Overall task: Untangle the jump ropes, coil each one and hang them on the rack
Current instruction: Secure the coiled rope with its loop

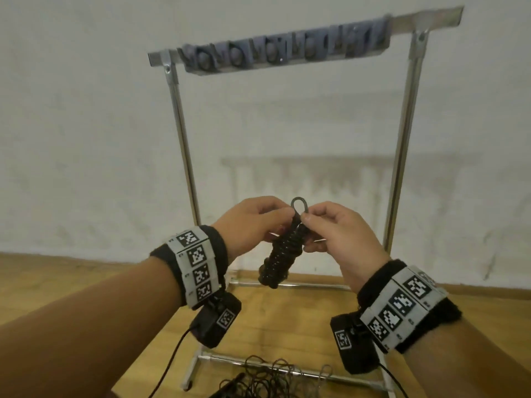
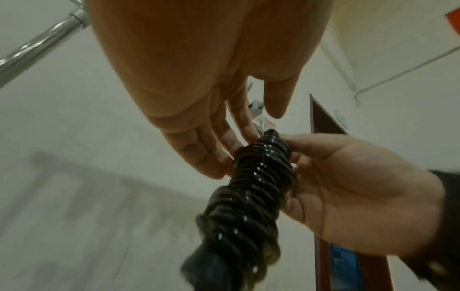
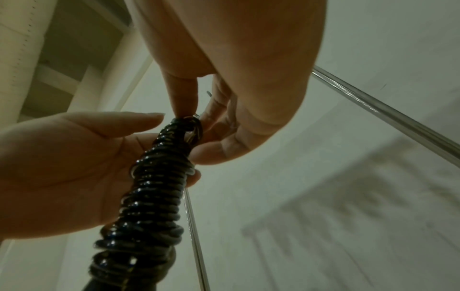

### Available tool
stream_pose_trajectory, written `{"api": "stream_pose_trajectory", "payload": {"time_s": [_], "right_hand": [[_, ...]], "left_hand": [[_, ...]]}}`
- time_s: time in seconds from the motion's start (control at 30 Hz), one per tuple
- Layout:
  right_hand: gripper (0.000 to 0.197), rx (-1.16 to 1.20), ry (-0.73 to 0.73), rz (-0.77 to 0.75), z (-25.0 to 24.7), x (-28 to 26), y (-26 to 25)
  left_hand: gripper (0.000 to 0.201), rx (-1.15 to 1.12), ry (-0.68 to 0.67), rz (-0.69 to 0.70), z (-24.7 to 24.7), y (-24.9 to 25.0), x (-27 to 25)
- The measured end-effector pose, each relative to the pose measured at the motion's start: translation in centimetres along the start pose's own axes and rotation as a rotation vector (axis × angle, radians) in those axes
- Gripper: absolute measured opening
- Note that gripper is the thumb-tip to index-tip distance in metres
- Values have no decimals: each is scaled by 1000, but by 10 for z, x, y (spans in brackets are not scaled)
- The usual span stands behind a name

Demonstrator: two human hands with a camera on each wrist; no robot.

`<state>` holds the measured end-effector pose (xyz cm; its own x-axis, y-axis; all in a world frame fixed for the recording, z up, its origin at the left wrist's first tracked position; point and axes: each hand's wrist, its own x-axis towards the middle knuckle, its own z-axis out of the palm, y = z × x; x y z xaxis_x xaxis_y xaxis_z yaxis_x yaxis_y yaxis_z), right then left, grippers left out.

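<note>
White wall behind rack (image 1: 402,139); both hands pinch coiled rope (image 1: 280,254) (near-vertical, loop up).

My feeds are dim and soft; glints sit on the coiled rope (image 2: 259,189), blurring below my grip.

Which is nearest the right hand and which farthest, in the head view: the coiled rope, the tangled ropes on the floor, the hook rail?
1. Coiled rope: held in the right hand, at its fingers.
2. Tangled ropes: on the floor below, at the rack's base.
3. Hook rail: high above, across the rack's top.
</note>
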<state>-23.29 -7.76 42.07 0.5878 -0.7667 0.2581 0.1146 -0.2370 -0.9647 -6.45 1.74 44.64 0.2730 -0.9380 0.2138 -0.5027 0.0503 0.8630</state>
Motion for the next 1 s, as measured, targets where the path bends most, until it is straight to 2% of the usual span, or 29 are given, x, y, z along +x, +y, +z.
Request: {"api": "stream_pose_trajectory", "payload": {"time_s": [0.1, 0.2, 0.37, 0.53, 0.73, 1.0], "right_hand": [[10, 15, -11, -41, -4, 3, -24], [12, -20, -23, -71, -10, 15, -52], [26, -112, -18, -95, -21, 44, -99], [18, -259, 50, -153, -34, 72, -133], [13, -464, 255, -333, -58, 107, -159], [13, -510, 496, -459, -97, 147, -173]], "left_hand": [[15, -24, 42, 38, -7, 26, 11], [15, -44, 47, 85, -14, 49, 25], [10, 31, 108, 157, -25, 79, 51], [8, 145, 173, 272, -28, 114, 89], [9, 216, 287, 382, -20, 150, 144], [11, 26, 422, 388, 17, 179, 203]]}}
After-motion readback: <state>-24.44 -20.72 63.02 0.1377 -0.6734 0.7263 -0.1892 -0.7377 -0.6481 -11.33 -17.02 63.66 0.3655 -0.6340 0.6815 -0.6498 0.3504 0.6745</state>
